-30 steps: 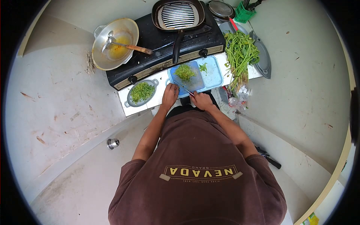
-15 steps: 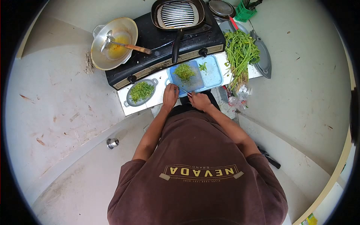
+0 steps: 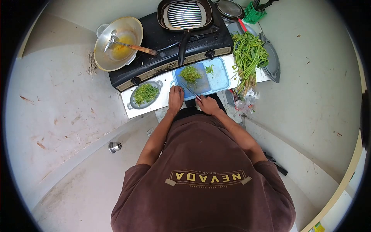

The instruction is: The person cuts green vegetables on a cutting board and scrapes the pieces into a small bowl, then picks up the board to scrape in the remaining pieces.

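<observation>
My right hand (image 3: 208, 104) is closed on the handle of a knife (image 3: 190, 89), whose blade points up and left over the blue cutting board (image 3: 220, 77). At the board's near left corner rests my left hand (image 3: 176, 96), fingers bent and together; what they hold, if anything, is too small to make out. Chopped greens (image 3: 190, 74) lie in a heap on the board just beyond the blade, with a small leaf sprig (image 3: 209, 69) to their right. More chopped greens (image 3: 145, 94) fill a grey oval dish (image 3: 133, 103) left of my left hand.
Behind the board stands a black stove (image 3: 154, 36) with a grill pan (image 3: 184, 14), its handle pointing toward me, and a large pan (image 3: 101, 50) holding a ladle. Long-stemmed greens (image 3: 249, 56) lie at the right, near a green basket (image 3: 253, 14).
The knife blade has swung away from my left fingers and now shows more clearly over the board. My right hand has shifted slightly right.
</observation>
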Demonstrator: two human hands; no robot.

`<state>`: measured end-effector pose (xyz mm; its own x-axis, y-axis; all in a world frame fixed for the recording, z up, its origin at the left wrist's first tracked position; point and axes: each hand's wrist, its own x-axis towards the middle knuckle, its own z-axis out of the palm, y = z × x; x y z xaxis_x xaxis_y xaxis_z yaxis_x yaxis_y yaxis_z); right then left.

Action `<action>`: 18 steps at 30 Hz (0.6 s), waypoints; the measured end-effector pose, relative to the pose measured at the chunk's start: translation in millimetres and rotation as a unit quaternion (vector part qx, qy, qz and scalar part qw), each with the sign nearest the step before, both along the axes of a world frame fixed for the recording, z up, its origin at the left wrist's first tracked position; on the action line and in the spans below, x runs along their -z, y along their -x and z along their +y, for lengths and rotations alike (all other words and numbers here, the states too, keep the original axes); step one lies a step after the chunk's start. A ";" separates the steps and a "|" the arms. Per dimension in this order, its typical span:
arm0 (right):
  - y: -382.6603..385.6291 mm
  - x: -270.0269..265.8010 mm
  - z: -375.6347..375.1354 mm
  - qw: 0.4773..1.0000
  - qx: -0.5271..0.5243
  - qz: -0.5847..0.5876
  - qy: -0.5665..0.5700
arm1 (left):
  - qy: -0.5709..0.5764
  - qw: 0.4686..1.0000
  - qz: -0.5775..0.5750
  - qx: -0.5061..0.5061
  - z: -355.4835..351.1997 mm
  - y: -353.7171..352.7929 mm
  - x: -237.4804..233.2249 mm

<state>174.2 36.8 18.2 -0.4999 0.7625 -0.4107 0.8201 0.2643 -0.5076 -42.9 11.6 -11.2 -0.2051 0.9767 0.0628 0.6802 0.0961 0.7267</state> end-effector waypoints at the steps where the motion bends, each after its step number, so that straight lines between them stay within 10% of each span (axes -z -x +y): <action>1: -0.7 -1.4 0.2 1.000 0.007 0.005 0.005 | -0.001 1.000 -0.003 -0.006 0.5 -0.3 0.2; 7: -4.8 11.3 -2.5 0.999 0.027 0.043 0.004 | -0.002 0.988 0.140 0.070 -0.3 -1.1 -4.5; 18: -4.0 14.6 -2.7 0.998 0.027 0.048 0.018 | -0.024 0.999 0.010 0.028 -1.6 -1.4 -8.9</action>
